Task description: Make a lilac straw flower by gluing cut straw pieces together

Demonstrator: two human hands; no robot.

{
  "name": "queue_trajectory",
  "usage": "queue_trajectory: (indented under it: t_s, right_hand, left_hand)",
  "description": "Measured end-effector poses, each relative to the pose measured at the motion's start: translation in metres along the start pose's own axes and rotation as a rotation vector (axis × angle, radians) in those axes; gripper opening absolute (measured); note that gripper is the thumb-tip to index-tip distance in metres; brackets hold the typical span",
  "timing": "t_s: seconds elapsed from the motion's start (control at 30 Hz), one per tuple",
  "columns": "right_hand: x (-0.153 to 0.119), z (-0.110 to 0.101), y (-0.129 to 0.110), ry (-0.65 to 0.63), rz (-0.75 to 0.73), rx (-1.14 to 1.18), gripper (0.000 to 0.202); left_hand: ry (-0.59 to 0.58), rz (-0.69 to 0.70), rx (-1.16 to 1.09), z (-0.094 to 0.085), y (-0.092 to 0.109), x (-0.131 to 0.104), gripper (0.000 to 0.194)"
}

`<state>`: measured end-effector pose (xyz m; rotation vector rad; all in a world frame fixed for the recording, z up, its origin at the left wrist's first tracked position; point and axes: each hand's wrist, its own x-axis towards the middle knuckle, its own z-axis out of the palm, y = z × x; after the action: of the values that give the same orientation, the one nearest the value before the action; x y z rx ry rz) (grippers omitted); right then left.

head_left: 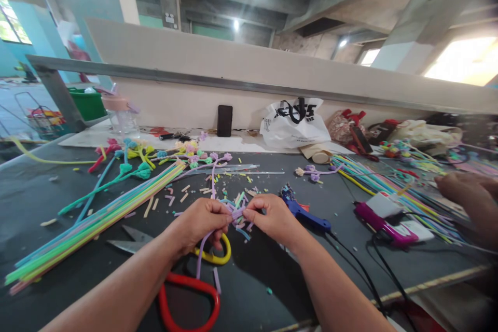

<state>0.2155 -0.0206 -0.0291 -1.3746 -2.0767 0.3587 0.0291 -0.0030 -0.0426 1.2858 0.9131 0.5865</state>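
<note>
My left hand pinches a thin purple chenille stem, which hangs below my fingers to the table. Closed at the fingertips, my right hand meets it at a short purple chenille piece that spans the gap between both hands. Cut bits in purple, green and blue lie right behind my fingers. Under my left wrist are large scissors with one red and one yellow handle loop, their blades parted to the left. Just right of my right hand rests a blue glue gun with a black cord.
Long pastel stems lie bundled at left, below finished chenille flowers. A phone leans at the back beside a white bag. At right are a magenta glue gun, more stems and another person's hand.
</note>
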Motion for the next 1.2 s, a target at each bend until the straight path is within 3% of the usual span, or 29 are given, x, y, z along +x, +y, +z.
queue_trajectory:
  t_s: [1.2]
  right_hand:
    - [-0.0008, 0.0055, 0.0004, -0.001, 0.042, 0.018, 0.018]
  left_hand:
    - [-0.083, 0.011, 0.053, -0.0066, -0.0018, 0.0021, 0.029]
